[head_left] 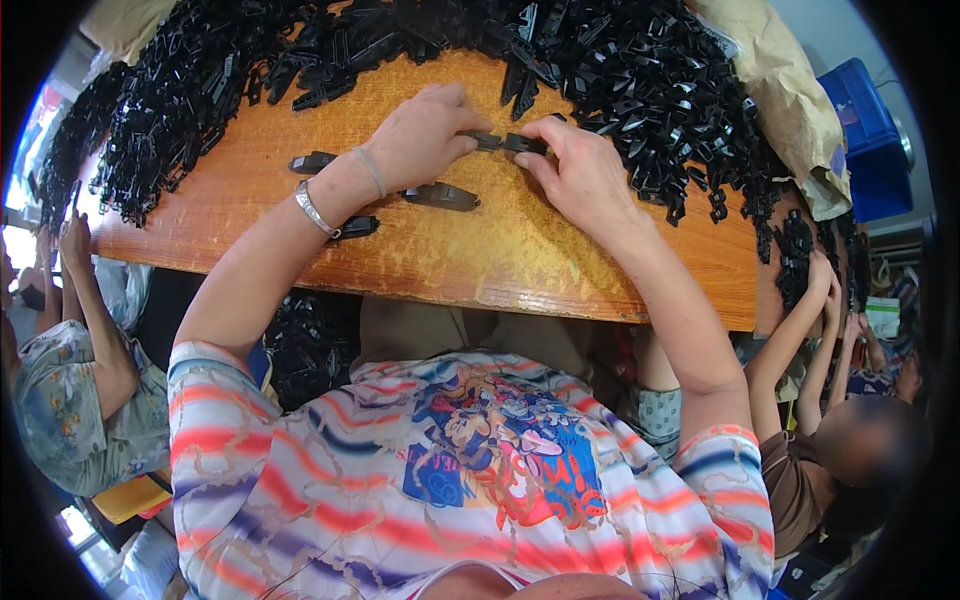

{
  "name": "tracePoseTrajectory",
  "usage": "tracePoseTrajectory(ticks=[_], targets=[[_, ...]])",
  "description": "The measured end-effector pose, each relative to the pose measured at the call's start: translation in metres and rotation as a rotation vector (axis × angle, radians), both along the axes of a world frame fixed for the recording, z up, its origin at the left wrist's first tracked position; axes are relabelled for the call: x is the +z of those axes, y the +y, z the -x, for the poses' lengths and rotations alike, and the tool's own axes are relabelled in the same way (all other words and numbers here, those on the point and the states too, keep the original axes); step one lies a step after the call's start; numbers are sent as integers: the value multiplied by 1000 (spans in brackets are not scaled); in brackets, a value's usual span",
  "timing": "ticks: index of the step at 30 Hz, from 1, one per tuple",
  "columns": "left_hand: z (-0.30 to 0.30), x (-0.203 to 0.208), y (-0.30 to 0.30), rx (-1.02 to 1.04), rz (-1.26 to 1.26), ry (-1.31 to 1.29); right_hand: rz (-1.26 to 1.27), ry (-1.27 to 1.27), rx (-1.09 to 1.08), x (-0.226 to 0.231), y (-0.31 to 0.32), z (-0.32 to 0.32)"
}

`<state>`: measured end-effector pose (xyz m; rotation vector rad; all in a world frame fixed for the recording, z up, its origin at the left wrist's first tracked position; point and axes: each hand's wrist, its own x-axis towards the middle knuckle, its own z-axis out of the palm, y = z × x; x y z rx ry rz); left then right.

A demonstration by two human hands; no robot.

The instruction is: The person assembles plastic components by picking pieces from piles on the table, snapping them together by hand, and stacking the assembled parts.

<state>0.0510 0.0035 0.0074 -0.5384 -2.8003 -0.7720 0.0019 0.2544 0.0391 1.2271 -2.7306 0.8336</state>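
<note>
Over the middle of the wooden table, my left hand [425,135] pinches a small black plastic part [485,141] between thumb and fingers. Close beside it, my right hand [583,170] grips another black plastic part [525,145]. The two parts nearly meet end to end; whether they touch, I cannot tell. Below my left wrist lies a longer dark plastic piece [441,196]. Two more black pieces lie by my left forearm, one on its far side [312,162] and one partly hidden behind it [357,227].
Heaps of black plastic parts [640,90] curve around the far side of the wooden table [480,255]. A brown paper sack [785,90] and blue bins [860,140] stand at right. Co-workers' hands reach in at the left [75,240] and right [822,275]. More black parts [310,345] sit below the table edge.
</note>
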Motion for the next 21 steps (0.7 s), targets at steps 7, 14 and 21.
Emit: tracePoseTrajectory(ticks=[7, 14, 21], targets=[[-17, 10, -14, 102, -61, 48, 149, 74, 33, -25, -21, 8], [-16, 1, -19, 135, -57, 47, 80, 75, 72, -31, -34, 16], [-10, 17, -31, 1, -25, -128, 72, 90, 176, -30, -43, 15]])
